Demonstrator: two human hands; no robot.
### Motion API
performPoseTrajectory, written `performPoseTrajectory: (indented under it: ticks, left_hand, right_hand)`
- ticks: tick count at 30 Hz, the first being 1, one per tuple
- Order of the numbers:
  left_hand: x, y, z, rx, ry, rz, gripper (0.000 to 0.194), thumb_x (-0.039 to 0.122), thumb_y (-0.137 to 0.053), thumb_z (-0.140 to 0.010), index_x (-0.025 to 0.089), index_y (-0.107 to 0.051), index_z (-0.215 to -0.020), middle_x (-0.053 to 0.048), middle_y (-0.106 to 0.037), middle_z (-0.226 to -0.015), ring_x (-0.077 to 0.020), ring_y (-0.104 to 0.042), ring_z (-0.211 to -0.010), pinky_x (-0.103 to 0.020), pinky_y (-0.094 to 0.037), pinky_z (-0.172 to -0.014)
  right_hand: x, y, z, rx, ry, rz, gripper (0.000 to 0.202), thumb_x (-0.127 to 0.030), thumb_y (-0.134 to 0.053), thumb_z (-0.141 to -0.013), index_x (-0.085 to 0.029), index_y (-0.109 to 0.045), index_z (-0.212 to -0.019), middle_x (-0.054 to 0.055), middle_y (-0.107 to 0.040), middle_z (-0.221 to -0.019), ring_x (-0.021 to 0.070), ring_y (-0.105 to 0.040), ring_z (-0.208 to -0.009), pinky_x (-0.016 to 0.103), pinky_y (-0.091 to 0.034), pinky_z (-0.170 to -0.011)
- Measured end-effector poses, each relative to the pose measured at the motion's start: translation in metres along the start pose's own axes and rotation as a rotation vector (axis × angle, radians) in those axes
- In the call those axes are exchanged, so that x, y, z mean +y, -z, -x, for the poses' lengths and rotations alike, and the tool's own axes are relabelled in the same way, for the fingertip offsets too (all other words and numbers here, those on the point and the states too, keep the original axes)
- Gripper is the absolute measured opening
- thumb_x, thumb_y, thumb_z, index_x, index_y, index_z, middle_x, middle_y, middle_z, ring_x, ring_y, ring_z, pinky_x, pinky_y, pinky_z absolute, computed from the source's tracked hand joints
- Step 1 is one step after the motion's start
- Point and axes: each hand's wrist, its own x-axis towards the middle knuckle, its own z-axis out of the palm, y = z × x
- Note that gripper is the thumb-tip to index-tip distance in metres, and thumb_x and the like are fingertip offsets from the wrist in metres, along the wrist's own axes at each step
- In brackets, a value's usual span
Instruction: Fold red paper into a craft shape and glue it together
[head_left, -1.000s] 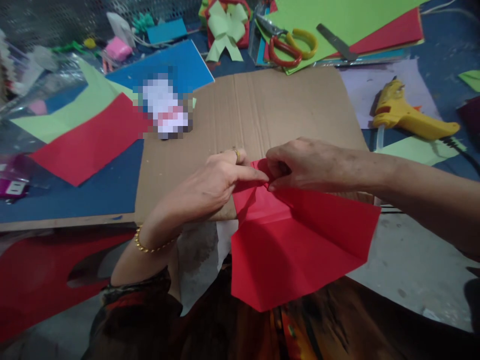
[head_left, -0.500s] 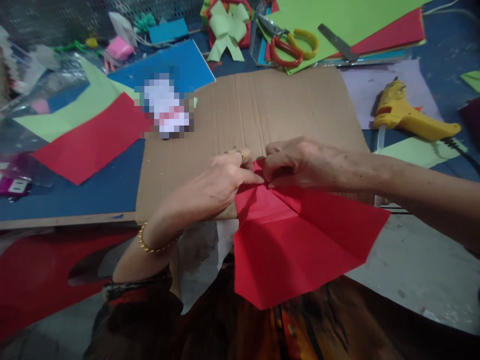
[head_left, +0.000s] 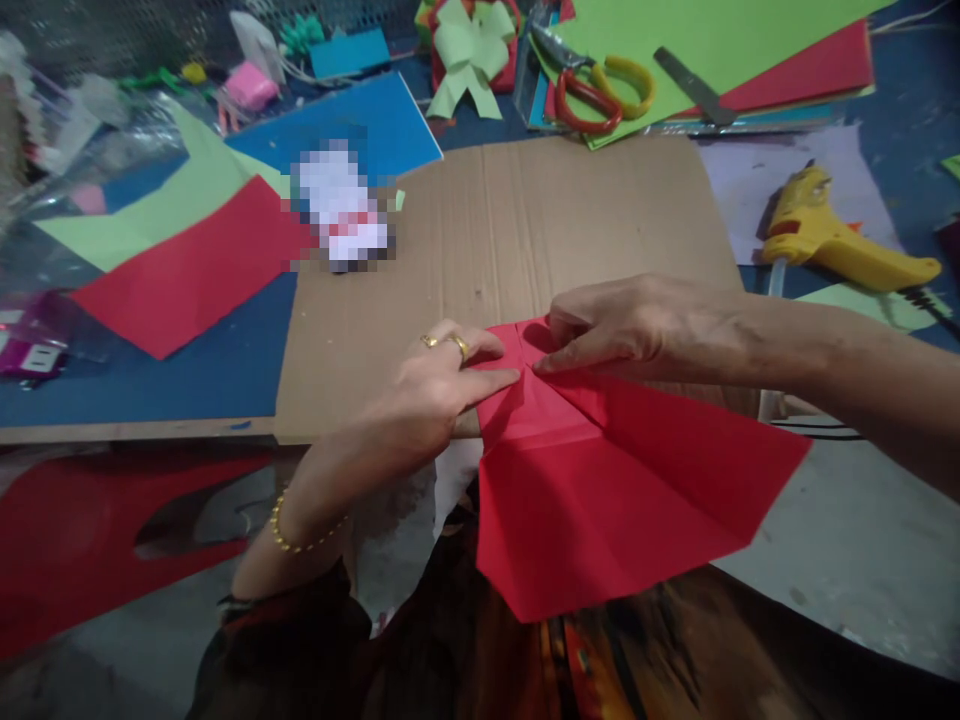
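Note:
A folded sheet of red paper [head_left: 592, 510] spreads from the cardboard's front edge out over my lap, with creases running across it. At its narrow far end, my left hand [head_left: 450, 380] grips the left side between thumb and fingers, the thumb lying along the fold. Opposite it, my right hand [head_left: 622, 325] pinches the right side, its thumb pressed near the central crease. The two thumb tips are close together but apart. Beneath both hands lies a sheet of brown cardboard [head_left: 600, 210].
A yellow glue gun [head_left: 832, 240] rests at the right. Scissors [head_left: 592, 100] and a metal blade [head_left: 690, 85] lie on green sheets [head_left: 720, 35] at the back. A pale green paper bow [head_left: 472, 55] stands behind the cardboard. A red strip [head_left: 187, 270] lies at the left.
My hands have drawn slightly apart at the red paper's far end, and more of its creased middle shows. My thumbs now lie straighter along it. The whole view has shifted a little.

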Motion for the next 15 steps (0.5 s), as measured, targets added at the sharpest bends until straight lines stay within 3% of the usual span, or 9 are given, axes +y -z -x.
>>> performPoseTrajectory:
  ticks: [4, 10, 15]
  left_hand:
    - [-0.002, -0.016, 0.005, 0.028, 0.110, -0.037, 0.034, 0.040, -0.053, -0.109, 0.027, -0.077, -0.129, -0.011, -0.073, -0.133, -0.0285, -0.066, -0.116, -0.046, -0.057, -0.095]
    - [0.001, -0.016, 0.009, 0.102, -0.052, -0.173, 0.035, 0.032, -0.052, -0.110, 0.026, -0.074, -0.136, -0.014, -0.073, -0.134, -0.0292, -0.065, -0.116, -0.047, -0.054, -0.091]
    - [0.002, -0.017, 0.010, 0.095, -0.020, -0.220, 0.037, 0.023, -0.048, -0.109, 0.022, -0.073, -0.137, -0.015, -0.073, -0.135, -0.0284, -0.065, -0.120, -0.047, -0.055, -0.095]
  right_hand:
    - [-0.005, -0.001, 0.005, -0.032, -0.074, 0.069, 0.041, -0.048, -0.044, -0.113, -0.023, -0.076, -0.110, 0.006, -0.063, -0.090, 0.0157, -0.053, -0.077, 0.031, -0.033, -0.067]
    - [-0.007, -0.004, 0.007, -0.044, -0.090, 0.088, 0.044, -0.050, -0.041, -0.113, -0.023, -0.075, -0.118, 0.010, -0.069, -0.102, 0.0207, -0.060, -0.089, 0.034, -0.041, -0.075]
    - [-0.003, -0.003, 0.005, -0.064, -0.116, 0.097, 0.044, -0.051, -0.042, -0.112, -0.024, -0.075, -0.120, 0.010, -0.070, -0.102, 0.0215, -0.063, -0.091, 0.034, -0.043, -0.075]
